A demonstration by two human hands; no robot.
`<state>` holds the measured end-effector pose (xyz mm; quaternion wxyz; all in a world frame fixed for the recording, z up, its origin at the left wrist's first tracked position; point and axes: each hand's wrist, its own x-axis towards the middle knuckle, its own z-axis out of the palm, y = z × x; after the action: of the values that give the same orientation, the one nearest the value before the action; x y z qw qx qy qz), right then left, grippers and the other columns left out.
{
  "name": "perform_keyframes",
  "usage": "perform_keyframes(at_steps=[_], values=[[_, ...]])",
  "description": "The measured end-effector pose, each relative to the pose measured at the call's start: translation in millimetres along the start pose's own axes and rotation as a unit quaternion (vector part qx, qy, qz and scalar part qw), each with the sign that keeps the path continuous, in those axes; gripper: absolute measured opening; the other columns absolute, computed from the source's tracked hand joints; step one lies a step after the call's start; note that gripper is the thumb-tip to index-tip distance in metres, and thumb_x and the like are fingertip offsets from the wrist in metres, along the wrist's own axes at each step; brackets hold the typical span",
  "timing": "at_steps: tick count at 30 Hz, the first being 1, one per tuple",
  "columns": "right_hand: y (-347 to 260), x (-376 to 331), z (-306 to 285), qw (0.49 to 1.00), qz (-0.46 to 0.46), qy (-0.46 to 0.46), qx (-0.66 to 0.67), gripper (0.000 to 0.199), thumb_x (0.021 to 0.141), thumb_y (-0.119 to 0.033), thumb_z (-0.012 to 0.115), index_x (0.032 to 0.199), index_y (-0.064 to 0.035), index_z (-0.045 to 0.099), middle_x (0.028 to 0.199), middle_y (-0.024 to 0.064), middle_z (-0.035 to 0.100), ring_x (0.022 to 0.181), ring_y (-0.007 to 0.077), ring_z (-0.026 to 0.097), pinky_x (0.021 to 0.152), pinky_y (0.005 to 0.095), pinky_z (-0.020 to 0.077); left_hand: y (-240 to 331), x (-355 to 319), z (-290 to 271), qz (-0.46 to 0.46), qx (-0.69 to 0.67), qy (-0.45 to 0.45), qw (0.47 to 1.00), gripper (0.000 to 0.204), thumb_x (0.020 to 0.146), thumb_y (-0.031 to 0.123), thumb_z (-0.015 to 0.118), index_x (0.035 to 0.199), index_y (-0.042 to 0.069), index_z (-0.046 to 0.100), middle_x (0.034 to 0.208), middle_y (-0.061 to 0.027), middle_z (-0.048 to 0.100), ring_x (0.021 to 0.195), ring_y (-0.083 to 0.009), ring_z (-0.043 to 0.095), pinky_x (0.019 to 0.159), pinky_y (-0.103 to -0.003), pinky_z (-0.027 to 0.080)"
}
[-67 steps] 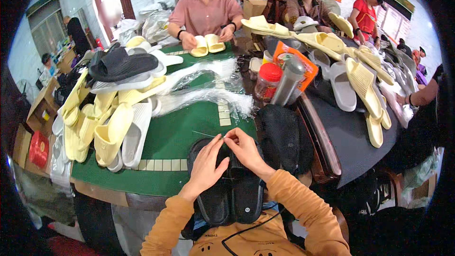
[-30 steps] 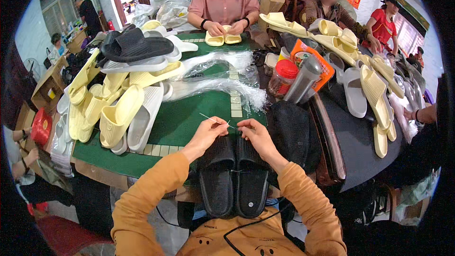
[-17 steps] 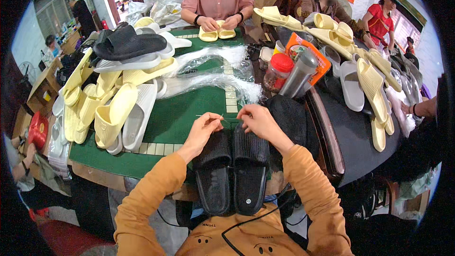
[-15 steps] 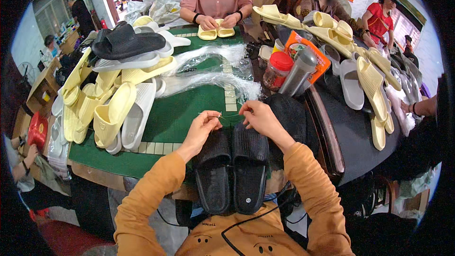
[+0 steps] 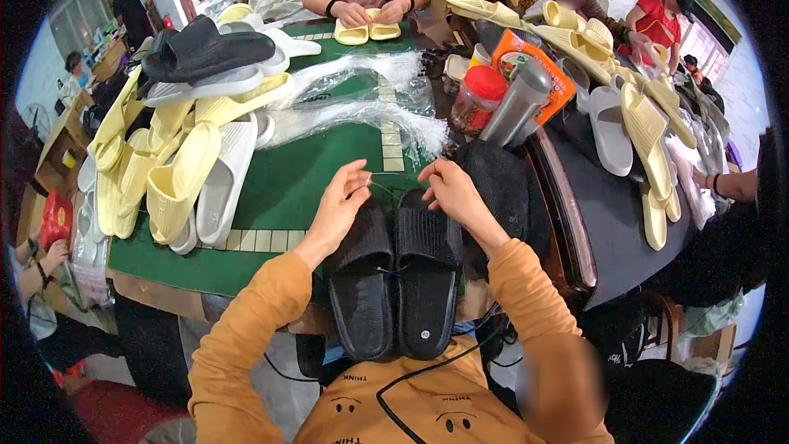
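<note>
head camera looks down at two hands in orange sleeves above a pair of black slippers lying side by side at the near edge of a green table. left hand and right hand each pinch an end of a thin clear strand stretched between them. yellow slippers lie piled to the left.

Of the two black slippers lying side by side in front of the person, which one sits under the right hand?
The right black slipper: the right hand hovers over its strap end. The left black slipper lies below the left hand.
</note>
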<state>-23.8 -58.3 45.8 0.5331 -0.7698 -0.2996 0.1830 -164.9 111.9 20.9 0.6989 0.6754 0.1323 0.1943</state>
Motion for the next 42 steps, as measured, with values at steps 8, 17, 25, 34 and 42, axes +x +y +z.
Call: perform_keyframes(at_steps=[8,17,25,34,42], values=[[32.1,-11.3,28.3,0.986,-0.083,0.035,-0.143,0.008,0.089,-0.009,0.055,0.092,-0.0045,0.061,0.091,0.015,0.06,0.086,0.0332,0.061,0.075,0.043,0.0496,-4.4,-3.3,-0.7,0.08,0.108,0.033,0.99,0.048,0.091,-0.004,0.052,0.137,0.008,0.046,0.142,-0.0129,0.041,0.134,-0.0246,0.041,0.107,-0.036,0.038],[20.4,-23.3,32.4,0.975,-0.095,0.085,-0.18,0.005,0.088,-0.008,0.055,0.091,-0.0066,0.059,0.091,0.013,0.058,0.084,0.035,0.061,0.071,0.0459,0.0498,41.1,-36.0,-2.7,0.18,0.324,0.034,0.928,0.03,0.086,0.001,0.06,0.115,0.006,0.064,0.127,-0.0143,0.056,0.123,-0.0323,0.051,0.103,-0.039,0.041],[17.4,-24.2,35.8,0.975,-0.104,0.085,-0.175,0.004,0.088,-0.009,0.056,0.09,-0.0076,0.059,0.09,0.0126,0.057,0.082,0.0359,0.061,0.07,0.046,0.0499,28.0,-16.2,-21.4,0.058,0.436,-0.045,0.897,0.023,0.088,0.014,0.065,0.108,0.003,0.066,0.102,-0.0135,0.062,0.087,-0.0263,0.063,0.078,-0.036,0.051],[11.1,-27.6,35.9,0.977,-0.1,0.087,-0.167,0.003,0.087,-0.009,0.058,0.089,-0.0082,0.06,0.09,0.0116,0.057,0.081,0.0346,0.062,0.068,0.045,0.0502,7.6,7.1,4.4,0.045,0.422,-0.025,0.905,0.017,0.085,0.016,0.069,0.093,0.001,0.067,0.085,-0.0128,0.065,0.077,-0.0246,0.064,0.072,-0.036,0.051],[-4.4,-23.7,30.2,0.94,-0.238,0.082,-0.231,0.007,0.087,-0.005,0.058,0.09,-0.0051,0.064,0.084,0.013,0.058,0.08,0.0332,0.062,0.071,0.0431,0.0506,7.6,-0.1,12.9,0.029,0.233,0.002,0.972,0.015,0.092,0.01,0.062,0.099,-0.004,0.065,0.079,-0.009,0.067,0.072,-0.0136,0.062,0.067,-0.029,0.049]])
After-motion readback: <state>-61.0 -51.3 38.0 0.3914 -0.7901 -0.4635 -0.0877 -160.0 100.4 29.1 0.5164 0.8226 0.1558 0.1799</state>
